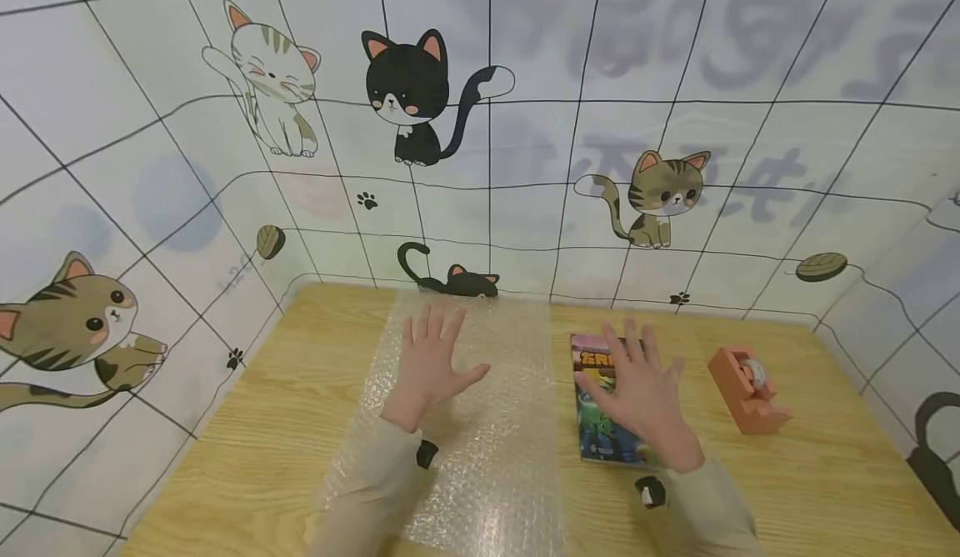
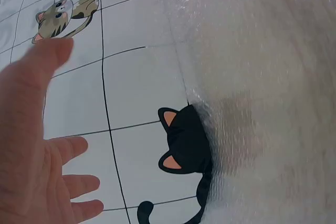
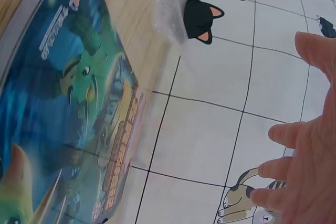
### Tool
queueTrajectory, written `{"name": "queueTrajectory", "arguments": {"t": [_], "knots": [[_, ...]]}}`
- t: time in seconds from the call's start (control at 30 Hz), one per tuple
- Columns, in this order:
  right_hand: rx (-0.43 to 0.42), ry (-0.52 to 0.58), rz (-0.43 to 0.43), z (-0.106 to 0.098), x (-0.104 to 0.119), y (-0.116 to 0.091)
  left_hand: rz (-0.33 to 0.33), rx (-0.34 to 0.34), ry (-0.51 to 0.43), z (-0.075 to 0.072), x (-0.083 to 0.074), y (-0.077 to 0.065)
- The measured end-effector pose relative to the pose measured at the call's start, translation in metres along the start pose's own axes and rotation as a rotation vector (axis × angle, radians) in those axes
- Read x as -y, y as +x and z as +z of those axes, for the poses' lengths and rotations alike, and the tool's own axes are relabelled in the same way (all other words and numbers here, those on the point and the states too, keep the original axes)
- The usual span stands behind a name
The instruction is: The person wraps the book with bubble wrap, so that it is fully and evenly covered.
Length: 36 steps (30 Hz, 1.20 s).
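My left hand (image 1: 431,369) is held with fingers spread above a sheet of bubble wrap (image 1: 502,457), gripping nothing. The clear wrap lies flat on the table and also fills the right side of the left wrist view (image 2: 262,77). To the right, my right hand (image 1: 647,386) hovers with fingers spread over a colourful book (image 1: 596,424), hiding part of its cover. In the right wrist view the glossy book (image 3: 58,87) shows a green cartoon creature on blue. Fingers of both hands appear straight and hold nothing.
An orange tape dispenser (image 1: 750,394) with a roll of clear tape stands right of the book on the wooden table (image 1: 285,390). A white grid-patterned sheet (image 1: 525,148) with cartoon cats rises behind the table and along both sides.
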State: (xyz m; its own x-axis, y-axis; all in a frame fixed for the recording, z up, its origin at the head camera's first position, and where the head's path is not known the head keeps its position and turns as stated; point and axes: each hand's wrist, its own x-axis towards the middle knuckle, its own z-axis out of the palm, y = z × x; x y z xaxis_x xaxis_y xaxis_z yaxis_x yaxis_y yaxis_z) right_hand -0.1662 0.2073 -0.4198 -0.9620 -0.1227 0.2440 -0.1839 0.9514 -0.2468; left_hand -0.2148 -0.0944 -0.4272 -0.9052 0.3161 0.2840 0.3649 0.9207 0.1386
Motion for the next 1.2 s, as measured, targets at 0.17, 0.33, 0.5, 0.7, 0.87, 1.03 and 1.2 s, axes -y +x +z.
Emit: {"name": "queueTrajectory", "arguments": {"t": [0.17,0.33,0.5,0.7,0.87,1.03,1.2], "knots": [[-0.032,0.081,-0.061,0.001,0.006,-0.005,0.015,-0.031,-0.079,-0.008,0.024,-0.001],[-0.066,0.237,-0.104,0.009,0.012,-0.012,-0.003,-0.039,-0.173,-0.013,0.055,0.001],[-0.029,0.317,-0.081,0.019,0.019,-0.021,-0.07,0.025,-0.301,-0.013,0.084,0.001],[0.042,0.46,-0.017,0.033,0.028,-0.035,-0.141,0.087,-0.446,0.001,0.113,-0.005],[0.167,0.532,0.041,0.041,0.034,-0.046,-0.229,0.128,-0.558,0.011,0.123,-0.008],[0.3,0.557,0.027,0.045,0.036,-0.055,-0.286,0.106,-0.633,0.02,0.131,-0.01],[0.422,0.615,-0.005,0.049,0.036,-0.06,-0.329,0.072,-0.705,0.025,0.134,-0.012]]}}
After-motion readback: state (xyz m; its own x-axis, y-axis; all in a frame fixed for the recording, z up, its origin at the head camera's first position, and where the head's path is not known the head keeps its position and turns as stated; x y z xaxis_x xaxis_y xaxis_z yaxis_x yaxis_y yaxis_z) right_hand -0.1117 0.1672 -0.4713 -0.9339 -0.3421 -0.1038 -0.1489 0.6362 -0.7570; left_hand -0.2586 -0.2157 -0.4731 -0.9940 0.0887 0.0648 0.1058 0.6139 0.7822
